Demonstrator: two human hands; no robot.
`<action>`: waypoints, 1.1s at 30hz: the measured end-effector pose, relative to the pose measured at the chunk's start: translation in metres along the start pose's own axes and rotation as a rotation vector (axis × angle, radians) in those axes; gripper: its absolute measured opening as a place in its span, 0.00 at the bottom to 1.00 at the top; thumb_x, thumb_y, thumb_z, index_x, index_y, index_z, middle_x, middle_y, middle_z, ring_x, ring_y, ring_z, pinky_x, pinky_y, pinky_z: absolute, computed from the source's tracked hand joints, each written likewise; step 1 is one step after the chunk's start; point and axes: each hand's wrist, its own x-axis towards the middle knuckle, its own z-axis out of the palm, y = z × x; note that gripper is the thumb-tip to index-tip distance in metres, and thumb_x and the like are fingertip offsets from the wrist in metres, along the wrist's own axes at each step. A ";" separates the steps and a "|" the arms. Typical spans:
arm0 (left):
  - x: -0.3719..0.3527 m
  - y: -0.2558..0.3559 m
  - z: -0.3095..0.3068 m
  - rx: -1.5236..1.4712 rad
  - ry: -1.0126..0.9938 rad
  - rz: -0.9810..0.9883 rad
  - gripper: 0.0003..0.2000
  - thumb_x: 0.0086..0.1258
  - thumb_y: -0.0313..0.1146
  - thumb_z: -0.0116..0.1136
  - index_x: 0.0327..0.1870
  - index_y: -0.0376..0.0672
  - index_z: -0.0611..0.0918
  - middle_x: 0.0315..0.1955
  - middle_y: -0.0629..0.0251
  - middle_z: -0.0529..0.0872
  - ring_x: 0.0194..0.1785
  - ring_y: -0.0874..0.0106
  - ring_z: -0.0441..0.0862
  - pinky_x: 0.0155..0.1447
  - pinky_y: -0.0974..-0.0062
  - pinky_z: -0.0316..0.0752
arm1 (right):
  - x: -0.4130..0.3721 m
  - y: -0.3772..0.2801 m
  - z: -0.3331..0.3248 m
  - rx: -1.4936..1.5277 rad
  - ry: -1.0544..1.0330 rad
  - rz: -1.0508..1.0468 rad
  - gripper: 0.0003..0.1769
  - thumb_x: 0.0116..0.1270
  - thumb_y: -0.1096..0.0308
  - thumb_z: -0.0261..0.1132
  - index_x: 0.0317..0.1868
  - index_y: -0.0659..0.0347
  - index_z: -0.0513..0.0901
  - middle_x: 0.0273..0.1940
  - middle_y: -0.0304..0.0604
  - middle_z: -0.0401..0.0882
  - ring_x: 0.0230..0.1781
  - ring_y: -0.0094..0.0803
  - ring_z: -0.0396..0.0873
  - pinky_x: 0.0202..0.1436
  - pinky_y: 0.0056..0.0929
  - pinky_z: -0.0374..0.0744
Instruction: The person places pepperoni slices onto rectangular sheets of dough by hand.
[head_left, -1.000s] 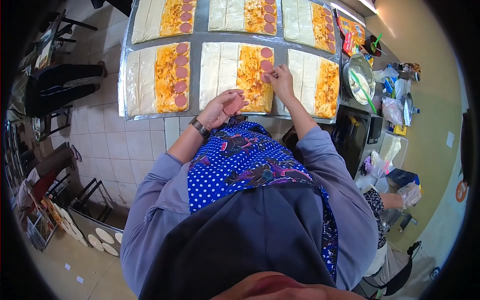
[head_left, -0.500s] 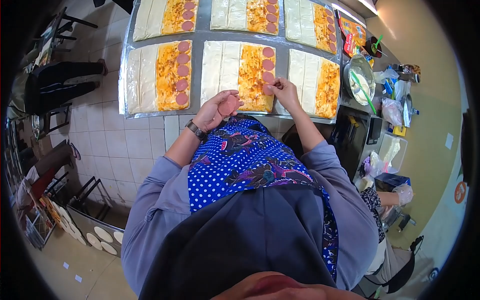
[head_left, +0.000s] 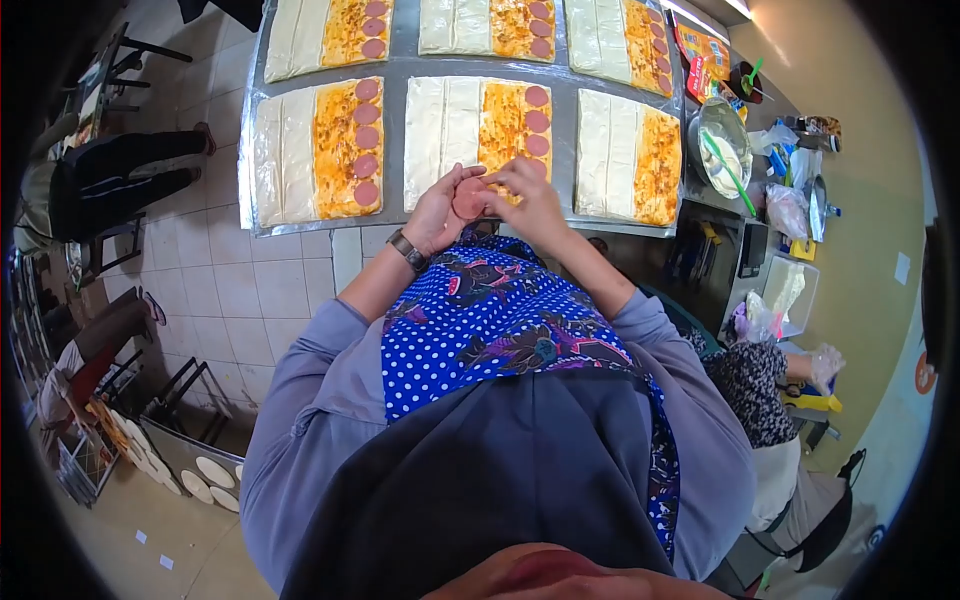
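Observation:
My left hand, a watch at its wrist, holds round pink meat slices in front of the middle dough sheet. My right hand pinches at the right edge of these slices. The middle sheet has orange sauce on its right part and a column of slices down its right edge, the lower end hidden by my right hand. On the front left sheet, several slices line the sauce's right edge. The front right sheet bears sauce without slices.
Three more topped sheets lie further back on the metal table. To the right stand a steel bowl with a green-handled tool, packets and bags. A co-worker's gloved hand is at the lower right; another person's legs show at left.
My right hand has moved left from the middle sheet's slice column to the slices in my left hand. The co-worker's gloved hand at the right has shifted slightly.

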 end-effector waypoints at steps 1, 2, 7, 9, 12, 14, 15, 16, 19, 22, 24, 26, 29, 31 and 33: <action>0.003 -0.002 -0.001 -0.025 -0.001 0.014 0.19 0.78 0.43 0.36 0.56 0.38 0.72 0.44 0.60 0.80 0.51 0.67 0.79 0.52 0.74 0.77 | -0.001 -0.009 0.004 -0.008 -0.043 -0.029 0.07 0.56 0.66 0.69 0.35 0.56 0.82 0.34 0.42 0.74 0.35 0.39 0.77 0.37 0.36 0.76; 0.004 -0.003 -0.006 -0.022 -0.004 0.010 0.19 0.78 0.43 0.36 0.56 0.38 0.72 0.44 0.60 0.80 0.51 0.67 0.79 0.52 0.74 0.77 | -0.002 -0.012 0.008 -0.011 -0.038 -0.026 0.07 0.56 0.66 0.69 0.35 0.56 0.82 0.34 0.42 0.74 0.35 0.39 0.77 0.37 0.36 0.76; 0.004 -0.005 -0.015 0.003 0.018 0.044 0.16 0.77 0.36 0.39 0.57 0.37 0.71 0.45 0.60 0.81 0.50 0.69 0.79 0.57 0.71 0.75 | -0.006 -0.015 0.013 0.049 -0.121 -0.043 0.10 0.55 0.71 0.68 0.38 0.58 0.81 0.34 0.42 0.75 0.39 0.39 0.77 0.42 0.32 0.76; -0.004 -0.002 -0.008 -0.001 -0.003 0.030 0.16 0.77 0.35 0.39 0.58 0.37 0.71 0.47 0.58 0.80 0.51 0.68 0.79 0.57 0.69 0.74 | -0.007 -0.009 0.010 0.113 -0.119 -0.056 0.09 0.56 0.72 0.68 0.39 0.59 0.82 0.34 0.41 0.76 0.39 0.36 0.78 0.42 0.31 0.76; -0.012 0.005 -0.002 0.003 0.008 0.016 0.16 0.77 0.35 0.39 0.59 0.36 0.70 0.50 0.56 0.78 0.54 0.65 0.77 0.59 0.66 0.74 | -0.014 0.024 0.000 0.390 -0.063 0.224 0.08 0.59 0.74 0.67 0.40 0.62 0.81 0.33 0.40 0.79 0.35 0.27 0.78 0.40 0.27 0.76; -0.014 0.008 -0.007 0.012 0.037 0.012 0.17 0.77 0.35 0.39 0.60 0.36 0.70 0.51 0.55 0.76 0.56 0.63 0.76 0.59 0.65 0.74 | -0.020 0.052 -0.010 0.545 0.060 0.440 0.10 0.59 0.74 0.68 0.41 0.65 0.81 0.32 0.41 0.80 0.33 0.21 0.77 0.37 0.22 0.76; -0.015 0.008 -0.012 0.031 0.051 0.024 0.17 0.77 0.35 0.39 0.60 0.36 0.70 0.53 0.54 0.75 0.57 0.62 0.75 0.59 0.64 0.74 | -0.026 0.069 -0.013 0.544 0.064 0.440 0.10 0.59 0.74 0.68 0.41 0.65 0.81 0.32 0.41 0.80 0.33 0.21 0.77 0.37 0.22 0.76; -0.016 0.010 -0.015 0.049 0.065 0.037 0.17 0.77 0.35 0.39 0.60 0.36 0.69 0.54 0.54 0.74 0.59 0.60 0.74 0.59 0.64 0.74 | -0.032 0.086 -0.015 0.413 0.053 0.491 0.09 0.58 0.74 0.69 0.39 0.66 0.81 0.32 0.42 0.80 0.32 0.21 0.77 0.35 0.21 0.76; -0.022 0.013 -0.019 0.057 0.058 0.041 0.17 0.76 0.35 0.39 0.60 0.35 0.70 0.54 0.53 0.73 0.59 0.59 0.74 0.59 0.64 0.74 | -0.041 0.106 -0.014 0.236 0.031 0.552 0.08 0.56 0.73 0.70 0.35 0.66 0.80 0.31 0.42 0.80 0.31 0.22 0.77 0.34 0.21 0.76; -0.026 0.015 -0.018 0.067 0.058 0.033 0.18 0.76 0.35 0.39 0.60 0.35 0.69 0.55 0.53 0.72 0.60 0.58 0.73 0.59 0.62 0.74 | -0.044 0.109 -0.010 0.090 0.040 0.523 0.08 0.55 0.73 0.70 0.32 0.64 0.79 0.30 0.42 0.78 0.29 0.26 0.77 0.34 0.24 0.76; -0.028 0.015 -0.021 0.042 0.038 0.021 0.18 0.76 0.35 0.38 0.61 0.34 0.69 0.55 0.52 0.72 0.61 0.57 0.72 0.61 0.61 0.73 | -0.043 0.105 -0.010 -0.011 0.062 0.479 0.08 0.54 0.72 0.70 0.31 0.63 0.79 0.30 0.41 0.77 0.29 0.29 0.77 0.34 0.27 0.76; -0.033 0.015 -0.020 0.018 0.018 0.009 0.18 0.76 0.34 0.38 0.61 0.34 0.69 0.56 0.52 0.71 0.61 0.56 0.72 0.62 0.59 0.72 | -0.044 0.101 -0.010 -0.173 0.060 0.379 0.07 0.53 0.70 0.69 0.31 0.60 0.80 0.30 0.42 0.75 0.29 0.35 0.77 0.34 0.32 0.76; -0.039 0.017 -0.014 -0.029 0.023 -0.022 0.19 0.75 0.33 0.38 0.62 0.34 0.68 0.56 0.50 0.71 0.62 0.55 0.70 0.65 0.55 0.69 | -0.046 0.098 -0.011 -0.214 0.035 0.381 0.06 0.55 0.68 0.68 0.30 0.58 0.80 0.32 0.42 0.74 0.32 0.37 0.78 0.34 0.35 0.76; -0.040 0.018 -0.017 -0.025 0.011 -0.026 0.21 0.73 0.31 0.37 0.65 0.33 0.64 0.61 0.46 0.67 0.67 0.51 0.65 0.70 0.51 0.62 | -0.045 0.091 -0.013 -0.269 0.058 0.343 0.05 0.56 0.67 0.67 0.31 0.58 0.81 0.32 0.42 0.74 0.33 0.37 0.78 0.34 0.35 0.76; -0.041 0.019 -0.022 -0.011 -0.029 -0.016 0.21 0.73 0.30 0.38 0.65 0.33 0.64 0.61 0.45 0.67 0.66 0.51 0.65 0.70 0.51 0.63 | -0.043 0.087 -0.012 -0.325 0.082 0.304 0.05 0.56 0.67 0.66 0.31 0.58 0.81 0.33 0.41 0.74 0.34 0.37 0.78 0.34 0.35 0.76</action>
